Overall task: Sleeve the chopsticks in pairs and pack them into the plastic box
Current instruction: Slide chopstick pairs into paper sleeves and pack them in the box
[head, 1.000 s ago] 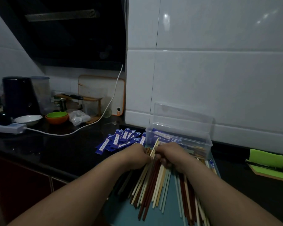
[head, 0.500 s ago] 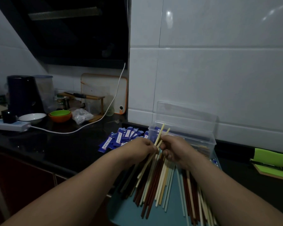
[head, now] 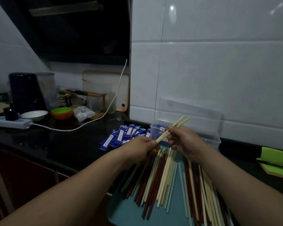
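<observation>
Held aloft just before the plastic box: one pale chopstick pair, pinched at its low end in the left hand, gripped mid-length by the curled right hand. Blue sleeves heaped left of the box; loose chopsticks fanned on a teal tray, nearer than the box.

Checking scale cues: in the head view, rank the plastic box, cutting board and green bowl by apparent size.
1. plastic box, though it is nearest the camera, which may inflate it
2. cutting board
3. green bowl, clearly smallest
</observation>
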A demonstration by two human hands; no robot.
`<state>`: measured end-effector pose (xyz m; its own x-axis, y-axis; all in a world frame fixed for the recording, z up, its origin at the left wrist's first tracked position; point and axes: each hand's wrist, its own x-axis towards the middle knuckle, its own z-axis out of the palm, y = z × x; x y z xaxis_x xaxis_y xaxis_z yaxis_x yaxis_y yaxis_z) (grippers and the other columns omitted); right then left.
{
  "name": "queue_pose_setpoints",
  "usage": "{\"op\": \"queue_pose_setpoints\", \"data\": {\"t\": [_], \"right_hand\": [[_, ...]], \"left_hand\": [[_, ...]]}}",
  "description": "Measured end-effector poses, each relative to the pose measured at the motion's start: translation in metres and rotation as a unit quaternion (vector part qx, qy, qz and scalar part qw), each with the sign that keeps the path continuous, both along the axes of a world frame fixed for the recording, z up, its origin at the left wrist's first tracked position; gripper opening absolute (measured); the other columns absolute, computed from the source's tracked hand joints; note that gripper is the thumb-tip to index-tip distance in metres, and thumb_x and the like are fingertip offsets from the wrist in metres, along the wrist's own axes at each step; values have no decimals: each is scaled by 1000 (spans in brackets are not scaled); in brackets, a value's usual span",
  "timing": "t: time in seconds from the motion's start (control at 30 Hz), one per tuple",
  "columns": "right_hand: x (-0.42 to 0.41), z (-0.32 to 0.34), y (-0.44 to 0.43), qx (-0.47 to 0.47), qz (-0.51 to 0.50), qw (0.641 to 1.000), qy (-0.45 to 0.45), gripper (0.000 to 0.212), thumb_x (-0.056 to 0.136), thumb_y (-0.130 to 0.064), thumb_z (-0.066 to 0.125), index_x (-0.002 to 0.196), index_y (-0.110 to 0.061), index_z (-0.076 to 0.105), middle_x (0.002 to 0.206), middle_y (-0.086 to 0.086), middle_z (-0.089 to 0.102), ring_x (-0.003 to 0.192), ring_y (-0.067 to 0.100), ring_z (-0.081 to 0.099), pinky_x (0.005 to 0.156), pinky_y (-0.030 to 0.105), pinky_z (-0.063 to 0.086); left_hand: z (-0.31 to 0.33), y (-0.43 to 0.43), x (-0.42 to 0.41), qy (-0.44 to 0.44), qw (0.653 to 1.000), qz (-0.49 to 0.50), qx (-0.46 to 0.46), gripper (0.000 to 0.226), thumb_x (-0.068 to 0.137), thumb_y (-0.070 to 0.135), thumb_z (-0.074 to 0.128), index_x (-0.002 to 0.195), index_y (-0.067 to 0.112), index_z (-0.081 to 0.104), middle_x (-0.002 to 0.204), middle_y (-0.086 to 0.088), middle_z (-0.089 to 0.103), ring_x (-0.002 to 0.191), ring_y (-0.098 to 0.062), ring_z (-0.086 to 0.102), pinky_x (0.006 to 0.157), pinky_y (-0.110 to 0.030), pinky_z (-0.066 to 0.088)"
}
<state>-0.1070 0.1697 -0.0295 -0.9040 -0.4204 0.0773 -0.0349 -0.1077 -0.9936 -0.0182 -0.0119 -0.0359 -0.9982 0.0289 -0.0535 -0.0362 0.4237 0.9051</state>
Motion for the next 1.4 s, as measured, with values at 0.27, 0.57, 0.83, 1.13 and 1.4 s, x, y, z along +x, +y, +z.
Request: {"op": "queue_pose_setpoints", "data": {"t": [0.27, 0.57, 0.83, 1.13, 1.4], "right_hand": [[-1, -13, -2, 62, 102, 993, 12, 23, 108, -29, 51, 97, -13, 63, 71, 2, 56, 57, 11, 50, 49, 20, 37], [-8, -8, 4, 60, 124, 990, 39, 24, 108, -26, 50, 99, -9, 64, 76, 5, 59, 63, 13, 55, 53, 22, 41], [-18, -4, 15, 65, 90, 992, 59, 28, 108, -26, 50, 105, -3, 67, 81, 9, 62, 67, 17, 58, 57, 27, 44], [-27, 3, 7, 100, 112, 987, 57, 28, 107, -25, 54, 107, -2, 70, 82, 10, 65, 69, 17, 61, 59, 29, 47], [-30, -9, 16, 77, 102, 990, 60, 36, 103, -29, 56, 111, 4, 69, 85, 12, 63, 69, 19, 61, 60, 28, 47]], "left_hand": [[-14, 13, -12, 56, 998, 3, 17, 34, 109, 28, 46, 88, 24, 72, 74, 0, 54, 71, -21, 44, 73, -41, 35], [-19, 14, -11, 99, 992, -7, -76, 28, 111, 28, 45, 105, 13, 69, 76, 2, 54, 67, -13, 46, 66, -32, 37], [-17, -14, -21, 231, 945, 141, -185, 19, 109, 27, 50, 115, 24, 68, 107, 5, 62, 92, -4, 59, 76, -24, 42], [-10, -76, -51, -11, 856, 286, -430, 72, 89, 64, 69, 140, 17, 53, 139, -11, 54, 128, -31, 51, 102, -50, 51], [-17, -77, -55, 15, 878, 283, -386, 36, 97, 47, 68, 118, 19, 58, 102, 0, 60, 93, -20, 59, 74, -38, 49]]}}
